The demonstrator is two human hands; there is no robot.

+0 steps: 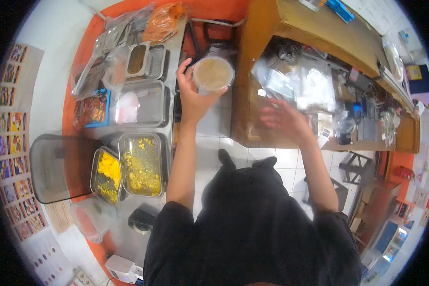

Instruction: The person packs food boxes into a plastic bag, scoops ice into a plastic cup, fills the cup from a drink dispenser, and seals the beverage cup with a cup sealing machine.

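A round clear plastic tub [213, 74] with something light brown inside is held up in front of me. My left hand [195, 97] is closed around its near left side, thumb along the bottom edge. To the right, my right hand [288, 121] holds nothing, its fingers apart and slightly blurred. It is nearest to the wooden counter [247, 95], in front of clear plastic packets [314, 86] on its shelf.
On the left table, a steel tray [140, 183] and a smaller tray [100, 190] hold yellow crumbly food. Behind them are a lidded steel tray [150, 102], a blue-edged packet [97, 108] and an orange plastic bag [163, 21]. A black stool [355, 167] stands at right.
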